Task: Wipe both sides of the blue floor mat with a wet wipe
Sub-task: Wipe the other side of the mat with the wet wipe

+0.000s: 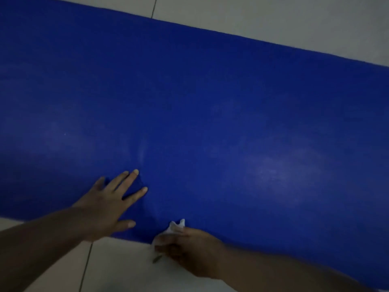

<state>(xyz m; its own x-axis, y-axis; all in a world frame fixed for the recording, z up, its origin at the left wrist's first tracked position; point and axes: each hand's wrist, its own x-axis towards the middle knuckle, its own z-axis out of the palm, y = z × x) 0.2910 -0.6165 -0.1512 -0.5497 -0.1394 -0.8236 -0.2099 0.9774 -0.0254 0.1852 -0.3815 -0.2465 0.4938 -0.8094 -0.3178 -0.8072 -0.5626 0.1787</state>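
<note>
Across the tiled floor [273, 15] the blue floor mat [210, 102] lies flat. Near its front edge the left hand [109, 204] presses down, fingers spread, while the right hand [189, 247] clutches a crumpled wet wipe [175, 227] at that edge.

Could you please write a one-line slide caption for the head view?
Left hand flat on blue floor mat; right hand grips wet wipe at its near edge.

Dim, soft overall; faint sheen on mat [273, 169]; wide-angle bowing at edges; hands slightly blurred.
</note>
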